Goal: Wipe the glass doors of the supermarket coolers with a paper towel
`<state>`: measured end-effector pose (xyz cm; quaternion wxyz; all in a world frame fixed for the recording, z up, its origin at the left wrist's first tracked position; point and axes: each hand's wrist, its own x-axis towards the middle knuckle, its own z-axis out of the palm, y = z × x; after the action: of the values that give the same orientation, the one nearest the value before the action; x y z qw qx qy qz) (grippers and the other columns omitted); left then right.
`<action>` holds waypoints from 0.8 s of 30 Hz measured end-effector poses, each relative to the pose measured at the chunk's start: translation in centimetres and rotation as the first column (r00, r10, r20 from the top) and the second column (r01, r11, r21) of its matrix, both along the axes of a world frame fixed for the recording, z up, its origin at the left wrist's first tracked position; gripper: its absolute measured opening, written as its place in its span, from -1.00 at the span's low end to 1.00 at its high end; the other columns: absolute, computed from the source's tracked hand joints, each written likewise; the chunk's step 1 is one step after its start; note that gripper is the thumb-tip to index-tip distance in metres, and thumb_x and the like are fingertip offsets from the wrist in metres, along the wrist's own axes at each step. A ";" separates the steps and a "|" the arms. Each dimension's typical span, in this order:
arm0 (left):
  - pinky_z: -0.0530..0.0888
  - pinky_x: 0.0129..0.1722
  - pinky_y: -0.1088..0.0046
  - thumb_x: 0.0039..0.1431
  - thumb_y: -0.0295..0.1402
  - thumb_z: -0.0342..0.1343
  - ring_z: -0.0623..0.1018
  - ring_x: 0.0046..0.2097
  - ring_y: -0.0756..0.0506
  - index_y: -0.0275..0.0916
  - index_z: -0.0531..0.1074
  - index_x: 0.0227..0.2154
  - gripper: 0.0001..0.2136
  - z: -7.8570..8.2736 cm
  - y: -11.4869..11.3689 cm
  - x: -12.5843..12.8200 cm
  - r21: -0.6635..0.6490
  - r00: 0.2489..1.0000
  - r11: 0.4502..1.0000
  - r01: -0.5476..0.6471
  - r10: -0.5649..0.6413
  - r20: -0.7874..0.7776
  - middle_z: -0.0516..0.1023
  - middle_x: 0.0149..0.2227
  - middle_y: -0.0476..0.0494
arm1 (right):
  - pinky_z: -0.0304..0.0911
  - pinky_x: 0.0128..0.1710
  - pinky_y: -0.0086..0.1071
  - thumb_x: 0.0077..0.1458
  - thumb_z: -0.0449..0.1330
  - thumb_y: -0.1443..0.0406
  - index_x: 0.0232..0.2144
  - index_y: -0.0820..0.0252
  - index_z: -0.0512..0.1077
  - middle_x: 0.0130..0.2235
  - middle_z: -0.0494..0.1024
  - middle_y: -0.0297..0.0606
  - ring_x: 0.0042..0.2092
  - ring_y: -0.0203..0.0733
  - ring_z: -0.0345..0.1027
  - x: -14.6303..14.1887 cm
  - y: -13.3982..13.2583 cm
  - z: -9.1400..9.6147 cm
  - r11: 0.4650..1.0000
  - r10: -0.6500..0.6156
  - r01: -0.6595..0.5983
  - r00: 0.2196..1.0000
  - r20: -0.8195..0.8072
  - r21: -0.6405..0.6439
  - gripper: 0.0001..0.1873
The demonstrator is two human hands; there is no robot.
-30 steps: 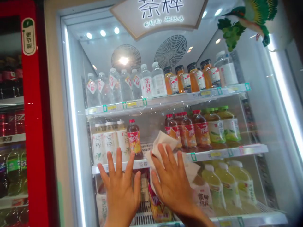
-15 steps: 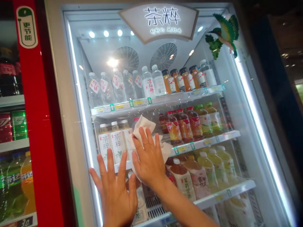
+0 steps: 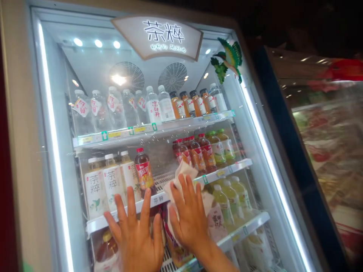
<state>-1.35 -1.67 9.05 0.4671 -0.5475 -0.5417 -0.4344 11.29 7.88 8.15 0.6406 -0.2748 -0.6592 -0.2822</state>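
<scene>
My left hand (image 3: 138, 234) is spread with its fingers apart, palm toward the glass door of a lit drinks fridge; contact with the glass is hard to judge. To the right, my right hand (image 3: 191, 217) presses a crumpled white paper tissue (image 3: 185, 170) against the glass under fairly straight fingers. Part of the tissue sticks out above the fingertips and past both sides of the hand. Behind the glass, near the left fingertips, stand a red-capped tea bottle (image 3: 143, 168) and several white-labelled bottles (image 3: 112, 181).
Clear bottles (image 3: 112, 109) and dark-capped orange ones (image 3: 187, 104) line the top shelf. Green-yellow bottles (image 3: 227, 200) stand lower right. A fan-shaped sign (image 3: 160, 37) and a bird decoration (image 3: 228, 58) mark the fridge top. Another display (image 3: 320, 151) blurs at the right.
My right hand and the tissue have moved right across the glass, away from my left hand. The view has turned right, and the red fridge's shelves have left the picture.
</scene>
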 end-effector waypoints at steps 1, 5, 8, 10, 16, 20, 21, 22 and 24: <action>-0.23 0.43 -0.33 0.33 -0.41 0.05 -0.25 0.52 -0.34 0.16 -0.21 0.45 -0.23 -0.2 0.7 0.8 0.006 1.000 1.000 -0.006 0.006 -0.002 -0.29 0.54 -0.02 | -0.27 0.45 0.27 0.33 0.01 0.36 0.48 0.14 -0.09 0.52 -0.11 -0.08 0.52 0.14 -0.29 0.8 0.4 -1.0 1.000 -0.014 0.014 1.000 0.023 0.004 -0.26; -0.28 0.41 -0.37 0.32 -0.28 0.08 -0.22 0.52 -0.38 0.17 -0.20 0.45 -0.24 -0.2 3.3 4.3 0.009 1.000 1.000 0.009 -0.008 -0.018 -0.27 0.54 -0.02 | -0.25 0.44 0.29 0.35 0.01 0.33 0.49 0.11 -0.11 0.52 -0.10 -0.11 0.52 0.13 -0.29 5.2 3.2 0.6 1.000 -0.011 0.011 1.000 0.000 0.011 -0.26; -0.31 0.39 -0.38 0.31 -0.17 0.09 -0.23 0.52 -0.38 0.19 -0.18 0.45 -0.25 0.2 4.8 7.3 0.017 1.000 1.000 0.013 -0.013 -0.026 -0.27 0.54 -0.01 | -0.25 0.44 0.31 0.37 -0.01 0.31 0.49 0.05 -0.11 0.52 -0.12 -0.14 0.53 0.11 -0.32 9.0 5.3 2.7 1.000 -0.001 0.000 0.998 -0.062 -0.019 -0.28; -0.31 0.40 -0.36 0.31 -0.17 0.09 -0.24 0.53 -0.37 0.18 -0.18 0.45 -0.24 0.3 5.6 9.3 0.031 0.999 1.000 0.000 0.001 -0.032 -0.29 0.54 -0.01 | -0.28 0.45 0.32 0.36 0.00 0.32 0.48 0.04 -0.08 0.53 -0.14 -0.15 0.53 0.13 -0.32 11.3 6.4 1.7 0.999 -0.001 0.000 0.999 -0.034 -0.034 -0.29; -0.31 0.42 -0.32 0.30 -0.23 0.12 -0.25 0.53 -0.34 0.20 -0.19 0.45 -0.22 -0.3 8.2 16.3 0.035 1.000 0.999 -0.007 0.008 -0.009 -0.31 0.54 0.01 | -0.27 0.45 0.28 0.35 0.03 0.34 0.48 -0.02 -0.07 0.53 -0.15 -0.21 0.52 0.12 -0.30 19.1 10.7 -0.2 1.000 0.000 -0.001 1.000 0.027 0.013 -0.26; -0.33 0.42 -0.29 0.32 -0.22 0.11 -0.27 0.53 -0.32 0.21 -0.17 0.45 -0.24 -0.6 10.2 20.7 0.019 1.000 1.000 0.023 -0.023 0.014 -0.31 0.54 0.04 | -0.24 0.45 0.28 0.37 0.00 0.33 0.49 -0.06 -0.14 0.53 -0.16 -0.27 0.53 0.07 -0.32 23.1 13.1 1.4 1.000 -0.002 0.001 0.999 -0.051 -0.012 -0.26; -0.33 0.43 -0.28 0.32 -0.21 0.11 -0.27 0.53 -0.32 0.21 -0.17 0.44 -0.24 -0.7 10.6 21.4 0.018 1.000 1.000 0.026 -0.026 0.017 -0.30 0.54 0.03 | -0.25 0.46 0.27 0.37 0.00 0.34 0.49 -0.04 -0.15 0.53 -0.17 -0.27 0.53 0.08 -0.33 23.7 13.4 0.8 1.000 -0.004 0.003 0.999 -0.040 -0.015 -0.25; -0.33 0.43 -0.27 0.32 -0.21 0.11 -0.26 0.53 -0.31 0.21 -0.17 0.44 -0.25 -0.7 10.9 22.0 0.017 1.000 1.000 0.025 -0.025 0.017 -0.30 0.54 0.03 | -0.28 0.47 0.24 0.36 0.00 0.35 0.49 0.00 -0.15 0.53 -0.18 -0.26 0.53 0.08 -0.34 24.2 13.5 -0.1 1.000 -0.005 0.005 1.000 -0.015 -0.013 -0.25; -0.34 0.44 -0.26 0.33 -0.21 0.10 -0.26 0.53 -0.31 0.19 -0.15 0.44 -0.27 -0.8 11.2 22.8 0.015 1.000 1.000 0.014 -0.014 0.012 -0.29 0.54 0.02 | -0.35 0.48 0.18 0.34 0.00 0.36 0.49 0.06 -0.14 0.54 -0.20 -0.25 0.53 0.07 -0.36 25.3 13.9 -1.8 1.000 -0.006 0.006 0.999 0.051 0.002 -0.24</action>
<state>21.41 9.56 8.27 0.4649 -0.5450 -0.5375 -0.4449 36.57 21.73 6.37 0.6228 -0.2691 -0.6742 -0.2916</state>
